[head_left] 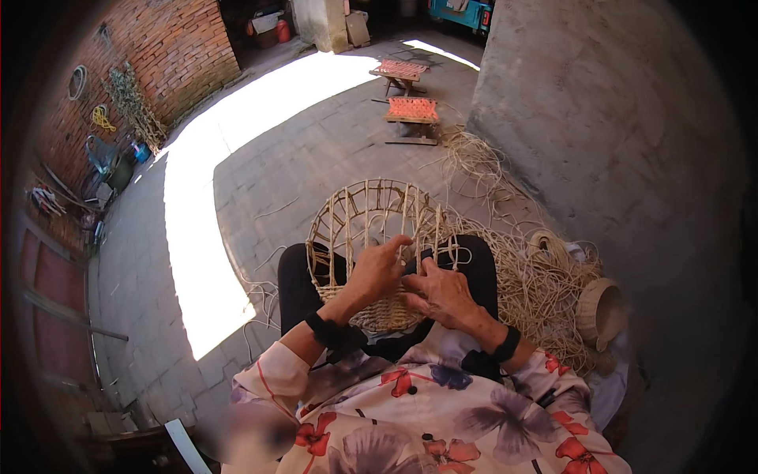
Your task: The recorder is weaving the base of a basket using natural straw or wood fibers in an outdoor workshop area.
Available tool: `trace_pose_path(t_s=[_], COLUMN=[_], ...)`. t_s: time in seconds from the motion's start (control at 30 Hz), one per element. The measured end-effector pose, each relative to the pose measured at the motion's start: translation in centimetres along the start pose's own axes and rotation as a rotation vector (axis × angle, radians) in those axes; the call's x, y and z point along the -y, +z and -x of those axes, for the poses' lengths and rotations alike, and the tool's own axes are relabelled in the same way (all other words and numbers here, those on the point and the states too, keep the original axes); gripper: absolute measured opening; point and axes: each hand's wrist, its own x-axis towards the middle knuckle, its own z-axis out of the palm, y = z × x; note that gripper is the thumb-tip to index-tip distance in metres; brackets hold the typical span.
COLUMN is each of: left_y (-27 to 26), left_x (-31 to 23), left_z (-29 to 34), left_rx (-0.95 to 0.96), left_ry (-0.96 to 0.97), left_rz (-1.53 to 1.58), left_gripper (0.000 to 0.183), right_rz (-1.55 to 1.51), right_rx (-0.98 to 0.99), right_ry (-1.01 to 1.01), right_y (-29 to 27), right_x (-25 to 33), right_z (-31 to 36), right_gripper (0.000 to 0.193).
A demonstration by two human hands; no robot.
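Note:
Across my dark-trousered lap rests a half-woven basket: an oval frame of stiff ribs with pale cord strands stretched over it. Its near end is closely woven, while the far part is open between the ribs. My left hand is over the middle of the basket, fingers bent and closed at a cord strand. Just to its right my right hand is curled in close, its fingertips partly hidden; what they pinch is too small to make out. A small cord loop sticks up beyond the right hand.
A large tangle of pale cord spreads to my right, beside a small round woven basket and a grey wall. Ahead stand two low stools with orange woven seats. Brick wall and assorted items line the left.

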Motion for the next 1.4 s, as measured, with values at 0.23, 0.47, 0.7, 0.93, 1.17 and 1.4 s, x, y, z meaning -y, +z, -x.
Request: trace_pose_path(t_s=[0.23,0.47,0.7,0.93,1.17,1.4], left_y=[-1.8,-2.5,-6.0,-5.9,-3.1,-1.9], left_x=[1.0,2.9,2.8,3.9,1.2,4.3], left_z=[2.7,3.8,5.0,1.8,0.3,0.4], left_rx=[-0.03,-0.065,0.174,-0.101,-0.155,-0.014], left_ry=[-0.415,-0.382,-0.428,-0.318,-0.047,-0.109], left_rz=[1.145,1.098,0.9,0.533,-0.483,-0.286], left_gripper=[0.021,0.022,0.024,0.014,0.016,0.032], right_rz=[-0.06,0.08,-0.107,0.071,0.103,-0.031], right_rx=[-0.214,-0.171,-0.246,-0.211,-0.088,-0.017], right_ry=[-0.026,-0.116,-0.154,-0.33,-0.208,-0.144], right_y=[1.1,2.0,1.7,2.6,2.8,2.8], right_x=[0.0,0.7,0.6,1.8,3.1,2.5], right_z=[-0.4,-1.4,-1.3,-1.4,-2.7,-3.6], right_gripper=[0.015,0.019,0.031,0.042,0.037,0.022])
